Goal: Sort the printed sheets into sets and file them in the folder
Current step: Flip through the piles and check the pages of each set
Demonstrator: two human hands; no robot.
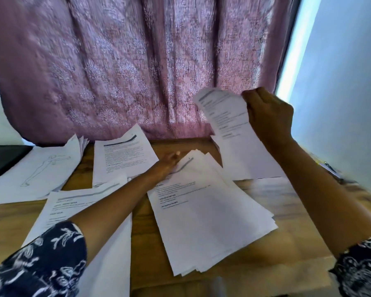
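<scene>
Printed white sheets lie in piles on a wooden table (pixel 141 228). The main fanned stack (pixel 210 221) sits in the middle. My left hand (pixel 166 165) lies flat with straight fingers on that stack's top edge. My right hand (pixel 268 116) is raised at the right and grips a curled printed sheet (pixel 234 133) by its upper edge. A text sheet (pixel 122 155) lies at the back centre, another text pile (pixel 81 206) runs under my left forearm, and a pile topped by a figure drawing (pixel 41 170) lies at the left.
A pink patterned curtain (pixel 137 71) hangs right behind the table. A dark flat object (pixel 2 157) sits at the far left edge. A brown envelope or folder (pixel 255 273) lies under the main stack near the front. A clip-like item (pixel 330 168) lies at the right edge, blurred.
</scene>
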